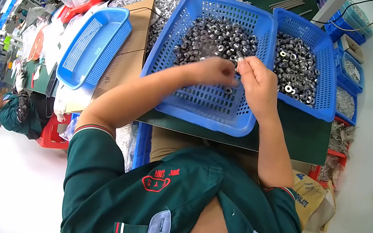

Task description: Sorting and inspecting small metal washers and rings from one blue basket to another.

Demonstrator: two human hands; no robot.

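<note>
Far to the left of the hands, an empty blue basket [93, 45] lies tilted on a cardboard box [125, 51] on the green table [302, 137]. Nearer, the left hand [212, 70] reaches into a big blue perforated basket [207, 112]; its grip is curled, the fingers bent toward the right hand, but whether they pinch anything cannot be told, since the fingertips blur. Just beyond this hand, in the far half of the basket, lies a heap of small grey metal rings [217, 39]; the near half of the basket floor, under both wrists, is mostly bare. The right hand [258, 82] sits just beside the left, almost touching it, with its grip nearly closed: thumb and forefinger pinch one small shiny metal part [240, 57] at the fingertips, held just above the heap. To the right of this hand a second blue basket [327, 66] holds more metal rings [295, 66], and past it, smaller blue bins [353, 71] hold silvery parts.
</note>
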